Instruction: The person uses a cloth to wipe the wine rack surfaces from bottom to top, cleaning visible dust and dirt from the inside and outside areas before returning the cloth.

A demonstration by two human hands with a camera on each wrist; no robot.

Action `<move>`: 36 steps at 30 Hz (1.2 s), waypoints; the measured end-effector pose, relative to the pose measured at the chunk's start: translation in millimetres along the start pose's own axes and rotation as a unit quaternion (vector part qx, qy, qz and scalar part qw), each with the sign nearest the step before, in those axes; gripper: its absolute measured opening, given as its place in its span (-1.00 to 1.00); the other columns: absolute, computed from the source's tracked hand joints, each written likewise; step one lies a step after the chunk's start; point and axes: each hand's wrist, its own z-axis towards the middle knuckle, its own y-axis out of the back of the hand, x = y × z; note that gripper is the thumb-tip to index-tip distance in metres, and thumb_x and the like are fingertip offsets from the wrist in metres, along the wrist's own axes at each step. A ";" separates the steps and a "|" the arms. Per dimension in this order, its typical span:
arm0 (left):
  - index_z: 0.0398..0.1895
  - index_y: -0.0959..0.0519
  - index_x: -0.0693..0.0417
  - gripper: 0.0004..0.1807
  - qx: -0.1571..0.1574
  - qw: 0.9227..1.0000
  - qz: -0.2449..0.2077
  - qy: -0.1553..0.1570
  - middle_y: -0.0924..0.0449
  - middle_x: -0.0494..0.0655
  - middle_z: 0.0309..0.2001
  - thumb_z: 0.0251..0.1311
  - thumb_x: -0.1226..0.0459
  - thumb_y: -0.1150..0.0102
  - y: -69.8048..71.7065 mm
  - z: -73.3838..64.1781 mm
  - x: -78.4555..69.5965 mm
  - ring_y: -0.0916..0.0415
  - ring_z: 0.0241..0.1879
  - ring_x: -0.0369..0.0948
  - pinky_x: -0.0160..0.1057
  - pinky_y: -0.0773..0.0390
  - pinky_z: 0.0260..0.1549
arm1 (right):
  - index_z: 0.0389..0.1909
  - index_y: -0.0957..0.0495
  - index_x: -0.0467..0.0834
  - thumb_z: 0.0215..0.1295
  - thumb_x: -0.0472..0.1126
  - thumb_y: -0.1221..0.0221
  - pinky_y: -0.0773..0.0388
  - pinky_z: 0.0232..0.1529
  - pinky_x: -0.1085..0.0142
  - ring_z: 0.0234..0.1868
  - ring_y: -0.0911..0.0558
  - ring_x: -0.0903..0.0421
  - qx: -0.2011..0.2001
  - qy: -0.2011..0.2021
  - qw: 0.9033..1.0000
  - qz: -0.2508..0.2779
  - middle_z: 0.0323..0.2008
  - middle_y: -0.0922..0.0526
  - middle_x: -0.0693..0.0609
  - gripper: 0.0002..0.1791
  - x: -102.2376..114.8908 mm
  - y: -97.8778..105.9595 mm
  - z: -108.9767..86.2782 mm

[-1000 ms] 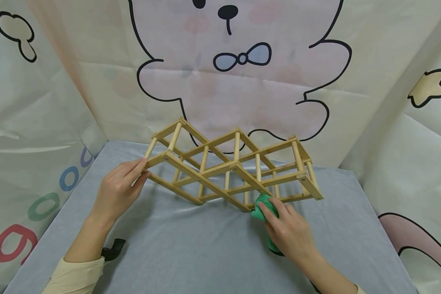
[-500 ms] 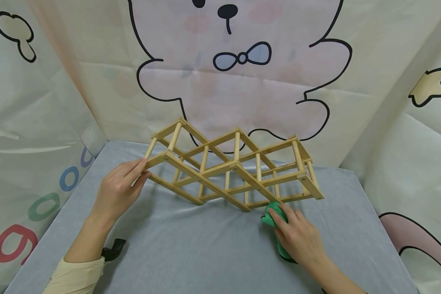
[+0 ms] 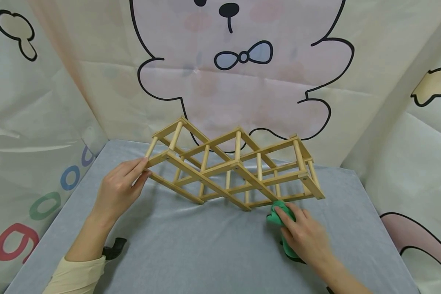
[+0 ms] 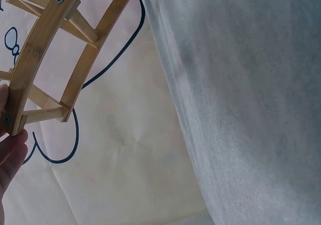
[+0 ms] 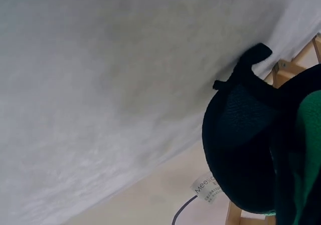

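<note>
A folding wooden lattice rack (image 3: 236, 164) of flat slats joined by round rods, which looks like a wine rack, stands expanded across the table's middle. My left hand (image 3: 115, 190) pinches its left end between thumb and fingers; in the left wrist view, fingertips (image 4: 15, 152) show at the corner of a slat (image 4: 37, 59). My right hand (image 3: 308, 237) grips a bunched green cloth (image 3: 279, 210) at the lower front slat, right of centre. Dark edging and a white label (image 5: 206, 186) on the cloth show in the right wrist view. My right hand's palm is hidden.
A grey-blue cloth covers the table (image 3: 206, 253). Printed fabric walls (image 3: 106, 81) stand behind it and on both sides, close to the rack's back. A black strap end (image 3: 114, 248) sticks out by my left wrist.
My right hand has moved the green cloth to the right along the rack's lower front, most of it in the first half second. My left hand and the rack hold still.
</note>
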 end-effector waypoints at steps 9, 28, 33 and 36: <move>0.15 -0.69 0.36 -0.41 -0.002 1.000 -0.002 -0.003 -0.75 0.22 -0.09 -0.08 0.56 -0.55 0.4 -2.2 1.5 -0.70 -0.23 0.16 0.09 -0.72 -0.30 | 0.14 -0.72 -0.17 0.70 0.05 0.17 -0.54 -0.75 0.11 -0.43 -0.60 -0.17 -0.013 -0.021 1.000 -0.008 0.00 -0.66 -0.28 -0.45 -16.4 10.0 -6.3; 0.14 -0.69 0.37 -0.42 -0.003 1.000 -0.004 -0.009 -0.75 0.23 -0.09 -0.07 0.55 -0.54 -0.7 -0.9 1.7 -0.70 -0.23 0.18 0.11 -0.73 -0.29 | 0.02 -0.76 -0.21 0.63 0.02 0.05 -0.62 -0.68 -0.14 -0.45 -0.63 -0.30 -0.087 -0.028 0.995 -0.042 -0.09 -0.69 -0.33 -0.51 -32.9 48.4 -5.3; 0.11 -0.69 0.39 -0.43 -0.003 1.000 0.000 -0.006 -0.75 0.24 -0.10 -0.09 0.56 -0.56 0.1 0.0 0.7 -0.70 -0.23 0.18 0.11 -0.73 -0.29 | -0.02 -0.77 -0.21 0.60 0.01 0.01 -0.58 -0.71 -0.17 -0.45 -0.63 -0.34 -0.108 -0.027 0.992 -0.059 -0.12 -0.69 -0.34 -0.53 -36.6 58.3 -3.6; 0.11 -0.70 0.39 -0.44 -0.001 1.000 0.001 -0.004 -0.75 0.23 -0.10 -0.08 0.56 -0.56 0.3 -0.1 0.2 -0.70 -0.23 0.18 0.11 -0.73 -0.28 | -0.05 -0.77 -0.22 0.58 -0.01 0.00 -0.58 -0.69 -0.18 -0.45 -0.62 -0.35 -0.115 -0.024 0.991 -0.060 -0.13 -0.69 -0.35 -0.54 -36.3 60.9 -1.3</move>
